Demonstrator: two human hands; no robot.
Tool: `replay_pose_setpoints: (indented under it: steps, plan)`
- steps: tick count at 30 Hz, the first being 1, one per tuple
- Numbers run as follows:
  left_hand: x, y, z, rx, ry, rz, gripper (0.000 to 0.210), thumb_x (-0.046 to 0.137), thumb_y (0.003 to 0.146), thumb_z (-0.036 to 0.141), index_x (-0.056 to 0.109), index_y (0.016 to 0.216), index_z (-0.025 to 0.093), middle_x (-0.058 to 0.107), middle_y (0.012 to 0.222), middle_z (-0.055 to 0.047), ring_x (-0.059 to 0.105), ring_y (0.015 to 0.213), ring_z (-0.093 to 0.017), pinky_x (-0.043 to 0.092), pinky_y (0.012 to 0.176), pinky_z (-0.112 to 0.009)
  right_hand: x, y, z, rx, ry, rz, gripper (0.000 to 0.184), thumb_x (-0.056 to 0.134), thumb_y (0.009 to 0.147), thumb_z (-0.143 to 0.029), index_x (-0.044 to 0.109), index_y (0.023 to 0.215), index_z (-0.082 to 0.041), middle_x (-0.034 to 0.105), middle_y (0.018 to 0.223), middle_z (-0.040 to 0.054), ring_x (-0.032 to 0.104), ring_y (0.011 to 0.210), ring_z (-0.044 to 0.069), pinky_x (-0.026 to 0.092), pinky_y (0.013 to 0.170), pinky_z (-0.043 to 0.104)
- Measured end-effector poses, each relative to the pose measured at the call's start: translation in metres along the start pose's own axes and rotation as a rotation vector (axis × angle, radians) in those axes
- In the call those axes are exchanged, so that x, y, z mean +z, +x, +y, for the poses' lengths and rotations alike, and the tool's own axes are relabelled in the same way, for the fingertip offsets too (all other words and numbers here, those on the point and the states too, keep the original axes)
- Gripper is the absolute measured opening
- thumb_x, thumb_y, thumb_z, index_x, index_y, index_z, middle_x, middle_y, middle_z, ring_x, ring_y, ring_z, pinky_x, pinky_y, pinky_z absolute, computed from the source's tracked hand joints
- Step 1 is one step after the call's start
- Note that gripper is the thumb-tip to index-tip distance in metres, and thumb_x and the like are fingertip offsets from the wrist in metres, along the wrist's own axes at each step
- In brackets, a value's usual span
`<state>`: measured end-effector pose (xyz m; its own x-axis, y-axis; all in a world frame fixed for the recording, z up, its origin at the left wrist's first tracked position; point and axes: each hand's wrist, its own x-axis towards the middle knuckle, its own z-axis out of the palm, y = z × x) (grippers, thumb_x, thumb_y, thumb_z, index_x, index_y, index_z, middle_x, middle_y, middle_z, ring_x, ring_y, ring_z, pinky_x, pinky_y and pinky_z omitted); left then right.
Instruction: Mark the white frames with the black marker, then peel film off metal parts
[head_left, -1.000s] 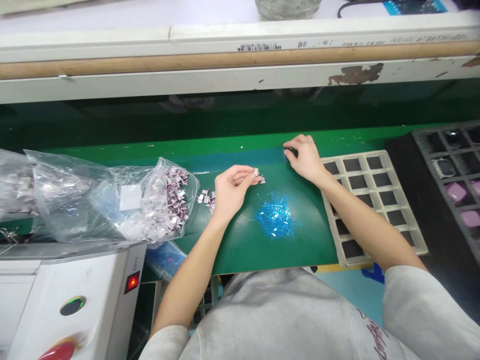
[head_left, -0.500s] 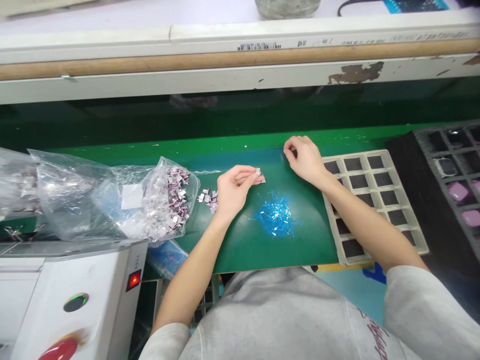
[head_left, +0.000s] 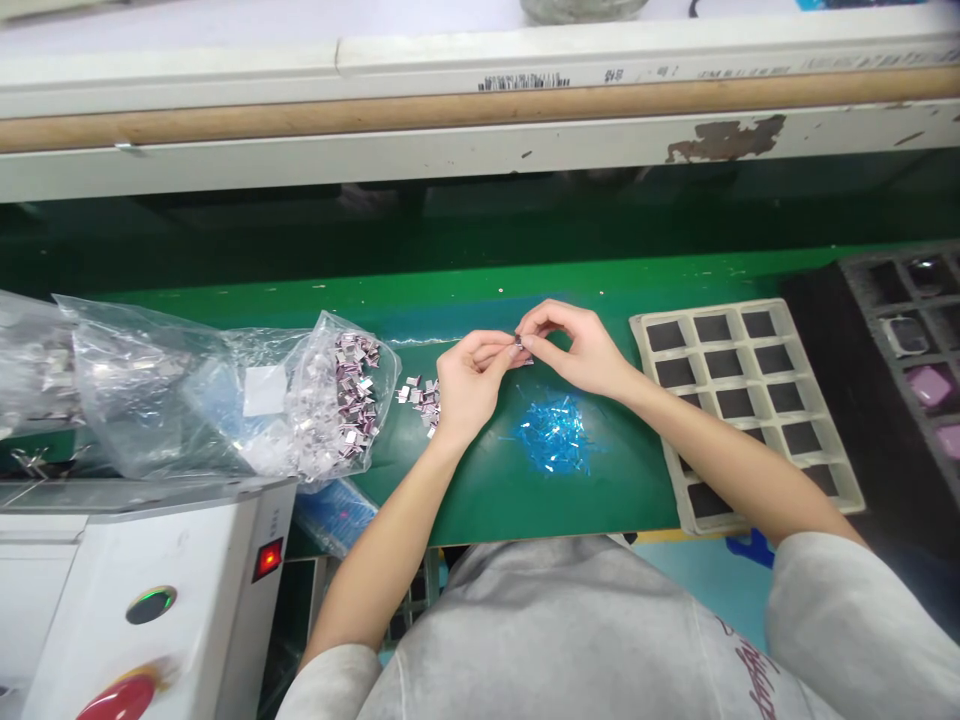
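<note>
Fingertip to fingertip, my two hands meet over the green work mat (head_left: 480, 500). My left hand (head_left: 471, 382) is closed in a pinch around small silvery metal pieces (head_left: 528, 361), which show at its fingertips. Thumb and forefinger of my right hand (head_left: 576, 348) pinch one of these pieces, mostly covered by the fingers. A loose pile of metal pieces (head_left: 429, 402) lies beside my left wrist. Below my right hand is a heap of thin, shiny blue strips (head_left: 555, 435).
At the left, a clear plastic bag (head_left: 386, 375) lies open with many metal pieces inside. A white machine (head_left: 202, 590) with a lit red switch stands nearer. A pale compartment tray (head_left: 682, 500) lies under my right forearm. Black foam (head_left: 832, 380) with pink items is farther right.
My right hand has moved left and nearer, from the far side of the mat to my left hand's fingertips. The left hand stays almost in place.
</note>
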<state>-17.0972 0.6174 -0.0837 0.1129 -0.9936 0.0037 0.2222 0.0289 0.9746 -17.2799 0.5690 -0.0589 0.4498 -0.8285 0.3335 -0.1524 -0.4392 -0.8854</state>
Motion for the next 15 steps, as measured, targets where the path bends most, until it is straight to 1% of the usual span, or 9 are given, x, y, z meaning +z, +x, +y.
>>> replay_pose_setpoints:
  steps: [6, 11, 15]
  plan:
    - [0.0005, 0.0000, -0.0030, 0.014, -0.005, 0.008, 0.039, 0.101, 0.078, 0.047, 0.080, 0.095, 0.018, 0.086, 0.088, -0.005, 0.086, 0.082, -0.022, 0.074, 0.087, -0.037, -0.0011, 0.0003, 0.0034, -0.027, 0.004, -0.002, 0.014, 0.073, 0.102, -0.036, 0.071, 0.094, -0.024, 0.075, 0.099, 0.0044, 0.072, 0.091, 0.022, 0.063, 0.086, 0.041]
    - [0.0004, 0.0003, -0.0021, 0.011, 0.013, 0.010, 0.037, 0.100, 0.079, 0.045, 0.080, 0.095, 0.018, 0.086, 0.089, -0.006, 0.086, 0.084, -0.023, 0.075, 0.088, -0.038, -0.0039, 0.0011, 0.0021, -0.041, -0.022, 0.001, 0.009, 0.071, 0.101, -0.030, 0.071, 0.095, -0.024, 0.076, 0.096, 0.0032, 0.072, 0.090, 0.022, 0.062, 0.087, 0.041]
    - [-0.0001, 0.0006, -0.0015, 0.017, 0.031, 0.006, 0.034, 0.098, 0.081, 0.044, 0.080, 0.095, 0.018, 0.086, 0.090, -0.006, 0.086, 0.084, -0.023, 0.075, 0.088, -0.038, -0.0046, 0.0006, 0.0021, -0.056, -0.060, -0.008, 0.010, 0.070, 0.102, -0.030, 0.071, 0.094, -0.024, 0.076, 0.098, 0.0040, 0.072, 0.090, 0.022, 0.062, 0.087, 0.041]
